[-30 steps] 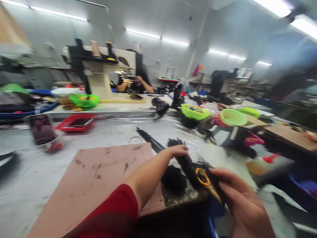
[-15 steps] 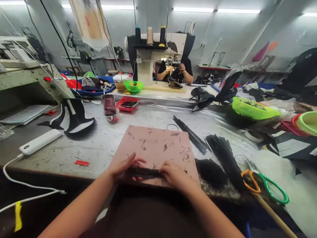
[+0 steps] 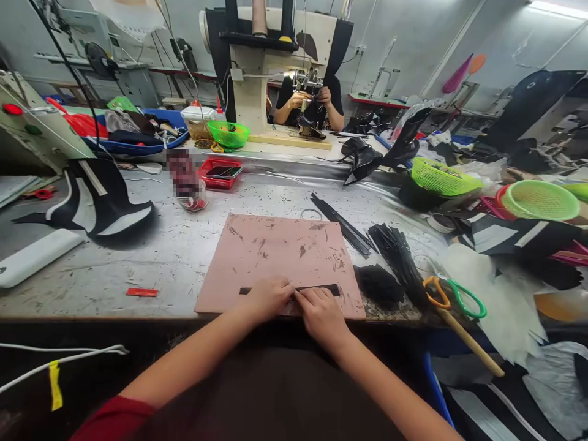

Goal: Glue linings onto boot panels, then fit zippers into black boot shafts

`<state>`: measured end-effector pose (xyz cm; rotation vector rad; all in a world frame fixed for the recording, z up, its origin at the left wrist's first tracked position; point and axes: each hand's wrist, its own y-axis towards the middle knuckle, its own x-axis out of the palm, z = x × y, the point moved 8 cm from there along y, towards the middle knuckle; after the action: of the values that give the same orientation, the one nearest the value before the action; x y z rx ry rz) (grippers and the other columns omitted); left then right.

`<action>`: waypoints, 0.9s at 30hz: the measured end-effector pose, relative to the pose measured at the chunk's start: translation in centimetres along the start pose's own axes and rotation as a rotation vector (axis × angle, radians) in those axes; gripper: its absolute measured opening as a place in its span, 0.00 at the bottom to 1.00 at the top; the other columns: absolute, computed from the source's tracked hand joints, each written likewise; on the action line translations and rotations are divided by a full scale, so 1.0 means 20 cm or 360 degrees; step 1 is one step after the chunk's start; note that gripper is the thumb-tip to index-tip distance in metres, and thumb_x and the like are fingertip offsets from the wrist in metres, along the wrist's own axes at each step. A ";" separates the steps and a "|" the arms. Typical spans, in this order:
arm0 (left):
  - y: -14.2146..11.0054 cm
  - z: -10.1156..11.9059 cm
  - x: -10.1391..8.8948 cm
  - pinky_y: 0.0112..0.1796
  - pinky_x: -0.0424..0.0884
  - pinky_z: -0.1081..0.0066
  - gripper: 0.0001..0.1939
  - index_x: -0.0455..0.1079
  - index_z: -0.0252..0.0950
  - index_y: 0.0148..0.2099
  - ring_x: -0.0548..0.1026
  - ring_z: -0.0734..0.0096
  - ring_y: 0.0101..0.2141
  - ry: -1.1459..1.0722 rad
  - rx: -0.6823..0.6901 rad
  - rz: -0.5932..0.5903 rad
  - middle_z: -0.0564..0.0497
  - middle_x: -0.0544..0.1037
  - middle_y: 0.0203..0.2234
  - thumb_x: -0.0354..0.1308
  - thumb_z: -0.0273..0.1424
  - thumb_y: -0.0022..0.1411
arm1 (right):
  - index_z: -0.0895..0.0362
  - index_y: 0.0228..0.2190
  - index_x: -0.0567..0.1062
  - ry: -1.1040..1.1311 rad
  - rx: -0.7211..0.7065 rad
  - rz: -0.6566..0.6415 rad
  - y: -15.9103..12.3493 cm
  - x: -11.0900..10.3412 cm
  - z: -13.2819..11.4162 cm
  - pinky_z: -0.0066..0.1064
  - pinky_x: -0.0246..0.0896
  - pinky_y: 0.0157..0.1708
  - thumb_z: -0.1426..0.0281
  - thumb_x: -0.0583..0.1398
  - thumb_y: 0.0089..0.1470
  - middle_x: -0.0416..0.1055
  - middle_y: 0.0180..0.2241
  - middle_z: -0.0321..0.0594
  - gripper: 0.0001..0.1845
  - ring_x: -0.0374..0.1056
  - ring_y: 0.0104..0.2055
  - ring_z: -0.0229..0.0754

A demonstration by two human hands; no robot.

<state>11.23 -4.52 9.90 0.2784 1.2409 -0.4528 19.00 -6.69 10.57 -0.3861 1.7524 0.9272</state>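
Note:
A flat black strip (image 3: 328,289) lies crosswise on the pinkish board (image 3: 271,245), near its front edge. My left hand (image 3: 271,296) is closed at the middle of the strip, thumb and fingertips pinched together, hiding part of it. Right beside it, my right hand (image 3: 320,311) has its fingers bent and pressed together on the strip's front edge. The fingertips of both hands almost meet. What exactly lies between them is too small to make out beyond the strip's edge.
Right of the board lie black strips (image 3: 342,226), a bundle of thin strips (image 3: 397,257), a dark cloth piece (image 3: 377,285) and scissors (image 3: 466,299) by a wooden handle (image 3: 473,346). A red tag (image 3: 142,292) lies left. Across the table, a person works at a sewing machine (image 3: 252,92).
The black strip, held between both hands before, now lies flat along the board. My left hand has moved right, close to my right hand. The view has shifted downward and to the right.

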 end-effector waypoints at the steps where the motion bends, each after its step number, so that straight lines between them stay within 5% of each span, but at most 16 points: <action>1: 0.01 0.00 0.00 0.35 0.65 0.71 0.06 0.68 0.34 0.33 0.70 0.68 0.33 -0.0018 0.0022 -0.0017 0.47 0.72 0.30 0.51 0.26 0.57 | 0.61 0.40 0.72 0.0014 0.0012 0.0044 -0.01 0.00 0.00 0.34 0.52 0.39 0.80 0.52 0.50 0.72 0.34 0.43 0.16 0.62 0.36 0.43; 7: -0.07 -0.10 -0.07 0.35 0.65 0.71 0.07 0.69 0.34 0.32 0.71 0.68 0.33 -0.0167 -0.0304 0.0091 0.47 0.73 0.30 0.49 0.24 0.56 | 0.59 0.44 0.71 0.0016 0.0051 0.0161 -0.05 0.00 -0.02 0.36 0.50 0.41 0.75 0.53 0.51 0.71 0.36 0.43 0.17 0.61 0.38 0.44; 15: -0.32 -0.46 -0.09 0.26 0.65 0.74 0.07 0.69 0.35 0.27 0.72 0.70 0.24 -0.0633 -0.0986 0.0163 0.53 0.73 0.19 0.54 0.33 0.50 | 0.58 0.45 0.71 -0.0003 0.0057 0.0212 -0.08 0.00 -0.01 0.37 0.51 0.44 0.70 0.52 0.54 0.69 0.38 0.46 0.17 0.60 0.40 0.44; 22: -0.37 -0.56 -0.06 0.23 0.64 0.73 0.11 0.68 0.35 0.25 0.70 0.71 0.20 -0.0801 -0.1156 0.0200 0.55 0.70 0.15 0.55 0.38 0.45 | 0.59 0.46 0.71 -0.0016 0.0058 0.0202 -0.09 0.00 -0.01 0.39 0.49 0.48 0.69 0.51 0.55 0.69 0.40 0.46 0.19 0.60 0.42 0.45; 27: -0.38 -0.50 -0.13 0.23 0.63 0.73 0.12 0.66 0.36 0.24 0.69 0.70 0.20 -0.0757 -0.1095 0.0168 0.55 0.69 0.14 0.53 0.41 0.43 | 0.61 0.49 0.67 -0.0071 0.0185 0.0176 -0.09 0.04 0.00 0.40 0.46 0.52 0.66 0.52 0.54 0.67 0.46 0.49 0.22 0.60 0.48 0.47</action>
<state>-1.54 -6.22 9.64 -0.3355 0.8434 0.0220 19.91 -7.60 9.21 -0.1935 1.7912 0.8996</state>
